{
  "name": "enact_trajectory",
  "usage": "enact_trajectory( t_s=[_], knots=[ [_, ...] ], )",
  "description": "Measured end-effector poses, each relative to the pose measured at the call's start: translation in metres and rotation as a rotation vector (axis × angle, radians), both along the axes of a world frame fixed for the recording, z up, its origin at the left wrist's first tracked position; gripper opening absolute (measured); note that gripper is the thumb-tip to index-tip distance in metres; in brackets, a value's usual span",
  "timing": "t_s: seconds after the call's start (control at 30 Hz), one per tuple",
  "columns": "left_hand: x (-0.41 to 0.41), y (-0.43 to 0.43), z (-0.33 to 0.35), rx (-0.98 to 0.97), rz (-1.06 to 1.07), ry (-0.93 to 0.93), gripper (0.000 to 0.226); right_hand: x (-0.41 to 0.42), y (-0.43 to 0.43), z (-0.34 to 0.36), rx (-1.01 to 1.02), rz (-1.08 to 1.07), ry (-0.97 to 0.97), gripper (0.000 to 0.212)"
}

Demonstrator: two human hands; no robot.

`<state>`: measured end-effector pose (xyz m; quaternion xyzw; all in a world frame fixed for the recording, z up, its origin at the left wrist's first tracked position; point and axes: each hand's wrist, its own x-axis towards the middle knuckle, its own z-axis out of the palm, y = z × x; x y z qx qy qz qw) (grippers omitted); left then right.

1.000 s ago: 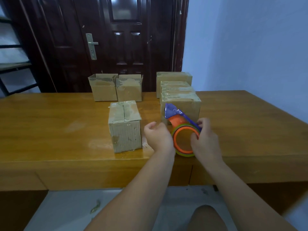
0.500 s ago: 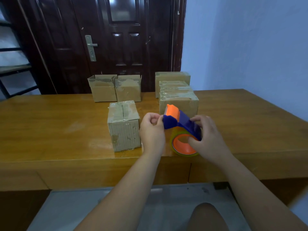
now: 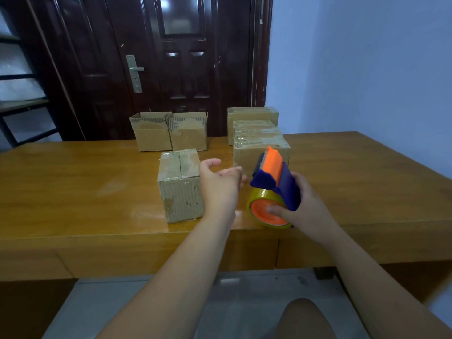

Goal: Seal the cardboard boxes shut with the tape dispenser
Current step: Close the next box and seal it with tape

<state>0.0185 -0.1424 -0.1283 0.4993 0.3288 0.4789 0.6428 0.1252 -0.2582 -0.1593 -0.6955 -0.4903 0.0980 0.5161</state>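
A wooden table holds a row of closed boxes far right, with top strips too blurred to read, and two open boxes far centre. A taped box stands near. Right of it, the right hand grips the blue-and-orange tape dispenser above the near edge. The left hand hovers between them, fingers relaxed and holding nothing.

The left hand, right hand, both forearms and one knee are bare
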Motion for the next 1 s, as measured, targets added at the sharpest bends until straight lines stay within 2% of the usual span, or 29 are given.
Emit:
enact_trajectory(
  t_s=[0.17,0.27,0.33,0.43,0.5,0.63,0.73,0.8,0.87,1.0],
  knots=[
    [-0.01,0.005,0.016,0.229,0.055,0.087,0.018,-0.005,-0.001,0.01,0.201,-0.015,0.026,0.062],
    [-0.023,0.012,0.028,0.222,0.068,0.053,0.023,-0.005,0.0,0.016,0.297,0.006,-0.04,0.068],
    [-0.035,0.015,0.037,0.232,0.083,0.012,0.027,-0.007,0.002,0.025,0.29,0.018,-0.136,0.072],
    [-0.053,0.02,0.046,0.417,0.214,0.072,0.023,-0.012,0.01,0.038,0.22,0.086,-0.355,0.074],
    [-0.063,0.025,0.045,0.432,0.25,0.059,0.023,-0.014,0.018,0.044,0.174,0.125,-0.393,0.07],
    [-0.085,0.029,0.033,0.364,0.361,-0.019,0.03,-0.018,0.036,0.065,0.047,0.235,-0.415,0.07],
    [-0.102,0.034,0.021,0.197,0.435,-0.098,0.041,-0.018,0.05,0.077,0.001,0.278,-0.37,0.076],
    [-0.115,0.045,0.016,0.066,0.481,-0.162,0.047,-0.017,0.055,0.079,-0.039,0.271,-0.438,0.079],
    [-0.124,0.056,0.013,-0.036,0.445,-0.199,0.052,-0.012,0.057,0.078,-0.062,0.251,-0.47,0.079],
    [-0.127,0.064,0.001,-0.048,0.344,-0.146,0.06,-0.005,0.058,0.078,-0.075,0.241,-0.414,0.068]
  ],
)
